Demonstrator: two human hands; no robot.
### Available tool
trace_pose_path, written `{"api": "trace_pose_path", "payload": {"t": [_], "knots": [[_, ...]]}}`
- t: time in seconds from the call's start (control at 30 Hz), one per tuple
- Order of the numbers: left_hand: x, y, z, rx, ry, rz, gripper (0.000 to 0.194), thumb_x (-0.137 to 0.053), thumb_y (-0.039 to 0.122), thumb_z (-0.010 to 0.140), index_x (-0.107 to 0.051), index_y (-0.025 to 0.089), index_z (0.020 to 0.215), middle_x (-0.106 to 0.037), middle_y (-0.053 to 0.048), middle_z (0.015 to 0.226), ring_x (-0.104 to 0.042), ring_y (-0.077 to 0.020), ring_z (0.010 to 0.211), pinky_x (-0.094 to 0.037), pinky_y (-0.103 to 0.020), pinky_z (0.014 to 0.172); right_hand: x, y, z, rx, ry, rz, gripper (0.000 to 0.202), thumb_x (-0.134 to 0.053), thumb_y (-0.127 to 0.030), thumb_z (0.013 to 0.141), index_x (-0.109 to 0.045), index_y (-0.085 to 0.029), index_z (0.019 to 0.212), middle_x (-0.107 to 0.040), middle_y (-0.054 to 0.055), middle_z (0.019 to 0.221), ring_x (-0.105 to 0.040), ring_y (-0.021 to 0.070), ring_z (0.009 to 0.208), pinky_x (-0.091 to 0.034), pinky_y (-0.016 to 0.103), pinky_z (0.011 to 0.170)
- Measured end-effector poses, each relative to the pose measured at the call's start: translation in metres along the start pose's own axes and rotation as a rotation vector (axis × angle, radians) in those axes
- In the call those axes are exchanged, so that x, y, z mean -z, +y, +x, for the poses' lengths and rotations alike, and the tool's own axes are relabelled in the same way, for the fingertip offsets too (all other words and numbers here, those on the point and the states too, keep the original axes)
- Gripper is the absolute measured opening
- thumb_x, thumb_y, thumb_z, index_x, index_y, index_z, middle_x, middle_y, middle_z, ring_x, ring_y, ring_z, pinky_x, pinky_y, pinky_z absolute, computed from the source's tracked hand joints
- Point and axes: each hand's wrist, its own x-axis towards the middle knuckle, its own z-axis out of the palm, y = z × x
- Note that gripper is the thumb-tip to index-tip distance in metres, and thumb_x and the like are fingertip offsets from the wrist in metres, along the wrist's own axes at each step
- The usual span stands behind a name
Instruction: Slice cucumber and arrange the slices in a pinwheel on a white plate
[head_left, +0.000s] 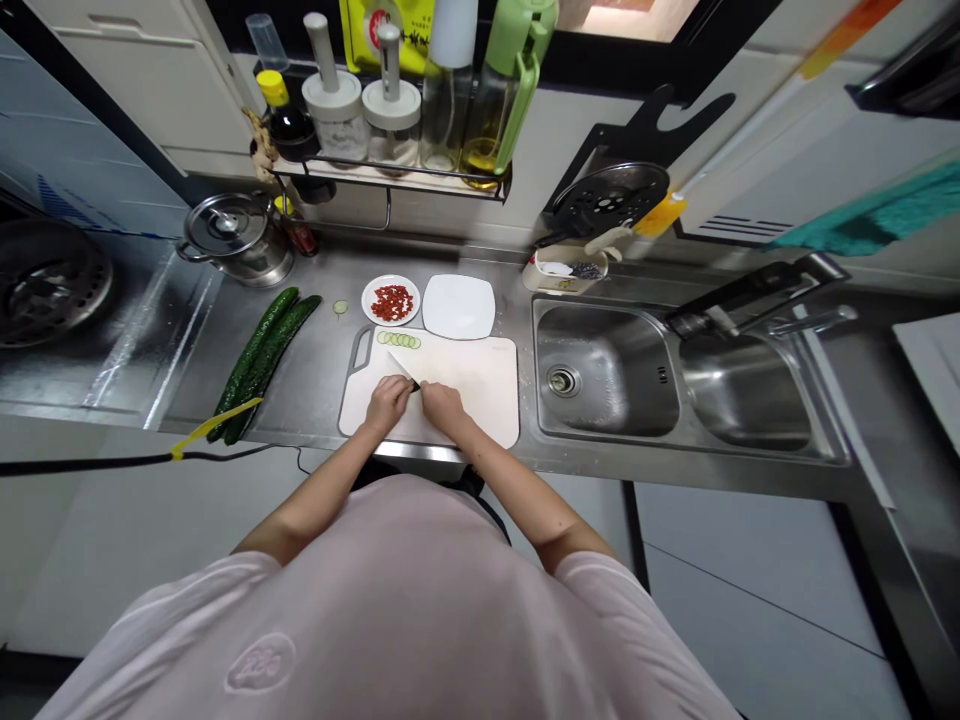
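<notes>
Over the white cutting board [480, 385] my two hands work close together. My right hand [444, 408] is closed round the handle of a knife, whose blade [403, 367] points away and to the left. My left hand [388, 404] is closed on a small dark green cucumber piece [415, 387], mostly hidden by the fingers and lying against the blade. Near the board's far edge lies a row of overlapping cucumber slices [399, 340]. Beyond the board stand a small plate of chopped red pieces [392, 303] and a square white plate [458, 306].
Whole cucumbers [262, 360] lie to the left, with a loose slice [340, 307] nearby. A lidded steel pot [234, 238] stands behind them. A double sink [607, 370] is at right, under a black faucet [750, 300]. Bottles and jars fill a wall rack [397, 175].
</notes>
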Motion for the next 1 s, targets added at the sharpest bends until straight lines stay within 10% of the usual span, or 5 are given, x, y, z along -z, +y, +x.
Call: {"api": "trace_pose_path", "payload": {"t": [0.67, 1.0], "knots": [[-0.004, -0.002, -0.001, 0.005, 0.028, -0.001, 0.017, -0.045, 0.025, 0.091, -0.061, 0.020, 0.091, -0.063, -0.007, 0.088, -0.055, -0.0179, 0.086, -0.046, -0.036, 0.081, -0.009, 0.013, -0.021, -0.038, -0.038, -0.006, 0.024, -0.035, -0.009, 0.090, -0.051, -0.015, 0.106, -0.066, 0.011, 0.098, -0.063, 0.0208, 0.094, -0.047, 0.030, 0.076], [0.000, 0.001, 0.000, 0.004, 0.014, 0.003, 0.018, -0.044, 0.024, 0.091, -0.061, 0.020, 0.090, -0.062, -0.006, 0.088, -0.055, -0.0180, 0.087, -0.046, -0.035, 0.080, -0.003, -0.001, 0.011, -0.013, 0.023, 0.015, 0.024, -0.033, -0.012, 0.092, -0.050, -0.016, 0.107, -0.065, 0.010, 0.100, -0.063, 0.0185, 0.093, -0.047, 0.027, 0.076]]}}
